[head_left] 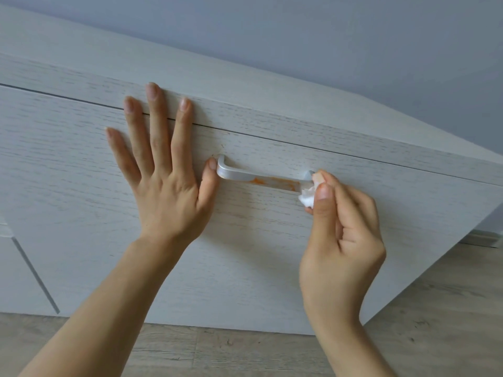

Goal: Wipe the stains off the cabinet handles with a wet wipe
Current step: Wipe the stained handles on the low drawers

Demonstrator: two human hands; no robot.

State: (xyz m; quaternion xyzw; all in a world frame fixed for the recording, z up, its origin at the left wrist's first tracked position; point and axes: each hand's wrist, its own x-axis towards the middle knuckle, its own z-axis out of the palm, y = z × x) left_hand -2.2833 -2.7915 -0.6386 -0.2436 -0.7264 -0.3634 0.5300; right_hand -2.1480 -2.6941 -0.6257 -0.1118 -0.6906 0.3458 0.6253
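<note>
A silver bar handle (pixel 245 174) sits on the pale wood-grain cabinet front (pixel 258 254). An orange stain (pixel 275 182) smears the right half of the handle's bar. My left hand (pixel 166 170) lies flat on the cabinet front with fingers spread, its thumb tip touching the handle's left end. My right hand (pixel 343 235) pinches a crumpled white wet wipe (pixel 307 195) between thumb and fingers, and the wipe touches the handle's right end.
The cabinet's top slab (pixel 245 85) overhangs the front, with a blue-grey wall (pixel 353 36) behind. A second door panel (pixel 19 268) stands to the lower left across a narrow gap. Wood-look floor (pixel 272 355) runs along the bottom and right.
</note>
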